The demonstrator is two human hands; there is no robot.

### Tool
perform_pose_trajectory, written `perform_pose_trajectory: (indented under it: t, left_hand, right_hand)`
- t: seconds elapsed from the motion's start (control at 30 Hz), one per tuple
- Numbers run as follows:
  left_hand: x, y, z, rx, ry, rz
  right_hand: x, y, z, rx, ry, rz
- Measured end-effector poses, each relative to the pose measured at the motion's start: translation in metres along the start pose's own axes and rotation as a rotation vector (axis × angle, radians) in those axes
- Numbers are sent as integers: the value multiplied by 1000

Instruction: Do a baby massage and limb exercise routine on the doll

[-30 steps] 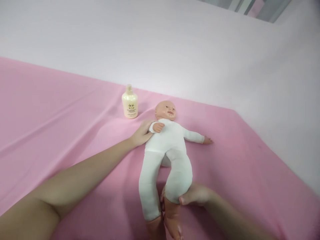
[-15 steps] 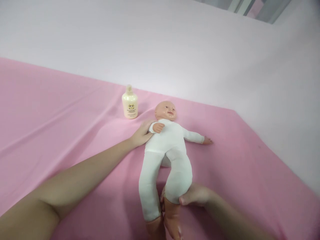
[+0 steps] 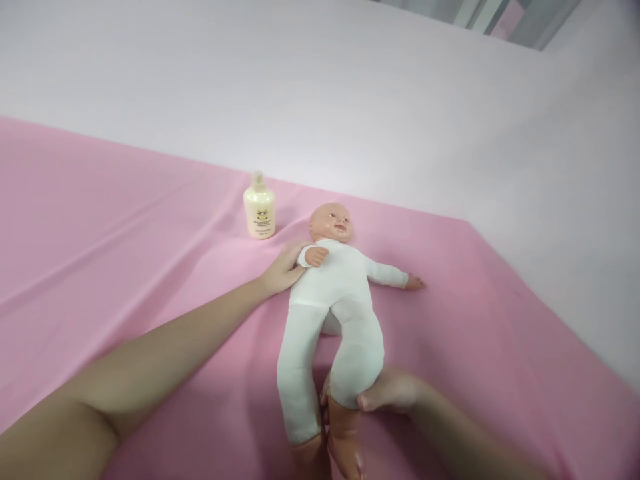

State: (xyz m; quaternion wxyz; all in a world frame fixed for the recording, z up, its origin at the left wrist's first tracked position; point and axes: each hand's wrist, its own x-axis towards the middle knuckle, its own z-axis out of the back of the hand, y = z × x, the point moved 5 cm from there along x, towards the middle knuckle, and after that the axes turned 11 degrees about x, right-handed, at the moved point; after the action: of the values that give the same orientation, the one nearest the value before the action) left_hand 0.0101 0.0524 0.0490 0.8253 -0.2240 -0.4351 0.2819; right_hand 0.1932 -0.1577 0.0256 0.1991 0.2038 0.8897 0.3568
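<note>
A baby doll (image 3: 333,277) in a white cloth suit lies on its back with its head away from me. At its arm on my left side, my left hand (image 3: 285,268) grips, thumb in front and fingers partly hidden behind the sleeve. My right hand (image 3: 387,392) is wrapped round the lower leg on the right from below, near the cuff; its fingertips show between the two legs. The doll's other arm is stretched out to the right on the cloth.
A cream lotion bottle (image 3: 260,210) with a pump-like top stands upright, left of the doll's head. Pink cloth (image 3: 165,213) with some creases covers the surface. Beyond its edge lies a plain white area (image 3: 300,93).
</note>
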Motion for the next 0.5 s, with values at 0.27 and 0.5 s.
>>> perform_pose_trajectory:
  t: [0.27,0.5]
  left_hand:
    - [-2,7,-2,29,10,39]
    - [-3,10,-2,20,7,44]
  right_hand:
    - [-1,-1,2,-7,-32,-19]
    - [-2,-4,4,12,-47,-31]
